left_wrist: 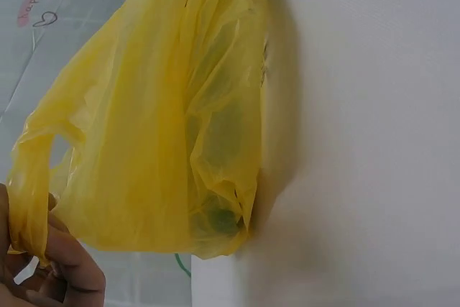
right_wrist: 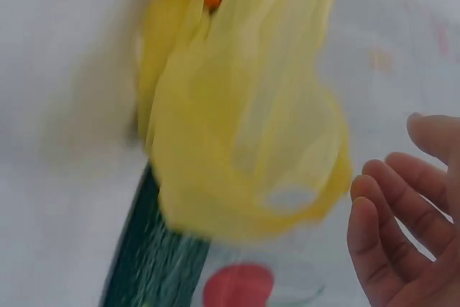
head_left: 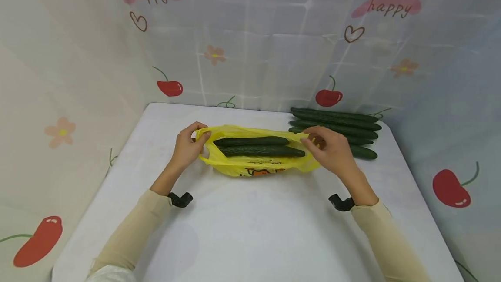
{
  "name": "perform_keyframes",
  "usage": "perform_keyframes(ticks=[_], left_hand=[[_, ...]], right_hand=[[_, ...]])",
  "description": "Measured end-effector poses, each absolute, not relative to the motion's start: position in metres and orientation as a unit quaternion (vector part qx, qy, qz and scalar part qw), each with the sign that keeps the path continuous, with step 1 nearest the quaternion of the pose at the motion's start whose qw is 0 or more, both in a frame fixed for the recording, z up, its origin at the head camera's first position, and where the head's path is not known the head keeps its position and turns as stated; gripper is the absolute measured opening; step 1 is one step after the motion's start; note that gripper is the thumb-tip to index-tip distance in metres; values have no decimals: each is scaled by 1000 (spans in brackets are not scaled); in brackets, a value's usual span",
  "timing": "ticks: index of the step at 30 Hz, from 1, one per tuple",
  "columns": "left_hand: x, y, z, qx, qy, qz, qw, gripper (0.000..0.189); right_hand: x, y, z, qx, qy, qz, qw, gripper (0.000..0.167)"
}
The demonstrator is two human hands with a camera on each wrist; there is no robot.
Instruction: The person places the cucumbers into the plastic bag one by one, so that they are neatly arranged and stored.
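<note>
A yellow plastic bag (head_left: 231, 168) lies across the table with its mouth held wide. Two dark green cucumbers (head_left: 261, 151) show inside, side by side. My left hand (head_left: 186, 144) pinches the bag's left handle; in the left wrist view the handle loop (left_wrist: 29, 203) runs between thumb and fingers. At the other end, my right hand (head_left: 332, 149) is beside the right handle. In the right wrist view its fingers (right_wrist: 392, 206) are loosely bent and spread from the thumb, with nothing held, close to the handle loop (right_wrist: 338, 177).
Several more cucumbers (head_left: 336, 119) lie stacked side by side at the back right of the white table (head_left: 250, 229), partly behind my right hand. A printed curtain (head_left: 270, 68) hangs along the back and sides. Black wrist mounts (head_left: 181, 199) stick out from both wrists.
</note>
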State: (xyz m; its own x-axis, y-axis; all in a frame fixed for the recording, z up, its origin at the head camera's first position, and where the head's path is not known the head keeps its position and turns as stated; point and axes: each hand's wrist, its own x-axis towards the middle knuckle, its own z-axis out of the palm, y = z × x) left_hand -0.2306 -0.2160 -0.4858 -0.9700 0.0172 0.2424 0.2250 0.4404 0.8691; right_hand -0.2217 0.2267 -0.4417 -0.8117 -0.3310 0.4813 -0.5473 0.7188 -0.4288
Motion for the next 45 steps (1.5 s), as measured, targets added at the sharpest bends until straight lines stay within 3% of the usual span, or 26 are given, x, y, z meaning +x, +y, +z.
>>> perform_keyframes(ticks=[3, 8, 19, 26, 32, 45], left_hand=[[-231, -216, -483, -65, -856, -499, 116, 18], [-228, -215, -477, -52, -866, -482, 124, 17], [-227, -213, -470, -50, -870, -474, 127, 14], [-226, -214, -471, -52, -863, -485, 131, 13], [-226, -215, -473, -63, -856, -494, 137, 14], [-226, -215, -478, -64, -852, -501, 138, 16]], right_hand=[[-229, 255, -445, 187, -908, 308, 211, 24], [-238, 304, -465, 100, -919, 324, 203, 29], [-236, 387, -517, 47, -950, 293, 97, 43], [-245, 399, -526, 46, -946, 312, 76, 54], [-247, 399, -531, 70, -941, 318, 92, 50], [-247, 401, -538, 77, -944, 317, 55, 50]])
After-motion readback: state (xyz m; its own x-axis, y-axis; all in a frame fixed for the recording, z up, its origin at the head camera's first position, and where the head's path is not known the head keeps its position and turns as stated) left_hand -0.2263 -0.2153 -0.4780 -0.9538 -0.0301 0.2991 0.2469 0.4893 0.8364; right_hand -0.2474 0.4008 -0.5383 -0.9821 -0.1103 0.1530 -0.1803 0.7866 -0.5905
